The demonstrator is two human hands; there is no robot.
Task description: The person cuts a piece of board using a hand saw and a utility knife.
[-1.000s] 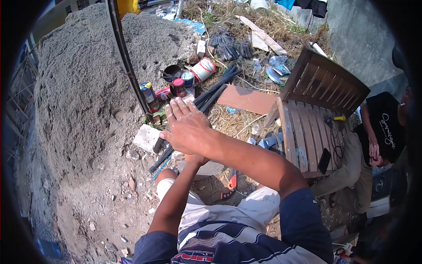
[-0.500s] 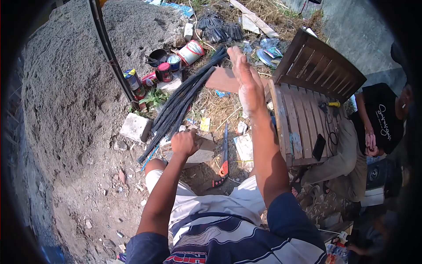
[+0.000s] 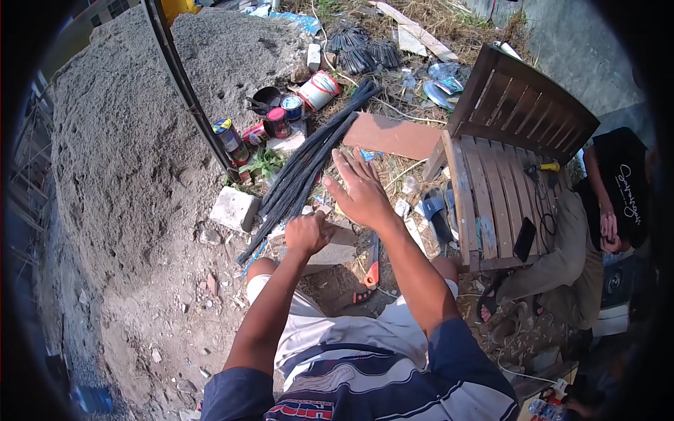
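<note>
Fingers point(image 3: 342, 163) straight, the right hand point(image 3: 364, 199) hovers near long black strips point(image 3: 303, 167).

Outdoor work yard with sand pile point(image 3: 126, 140), bench point(image 3: 505, 196).

- The left forearm point(image 3: 270, 316) reaches forward from its short sleeve, angling inward toward the body's midline.
- The left wrist point(image 3: 296, 256) is nearly in line with that forearm.
- The left grip point(image 3: 307, 233) is low, back upward, fingers curled under with their tips hidden; its thumb side faces the right arm.
- The right forearm point(image 3: 420, 281) also slants forward and inward, its elbow bent slightly outward.
- The right wrist point(image 3: 388, 224) looks almost straight.
- The right grip point(image 3: 361, 195) is open, farther forward than the left, its fingers extended and its thumb spread toward the left side.
- The two are near each other but apart, arms uncrossed.
</note>
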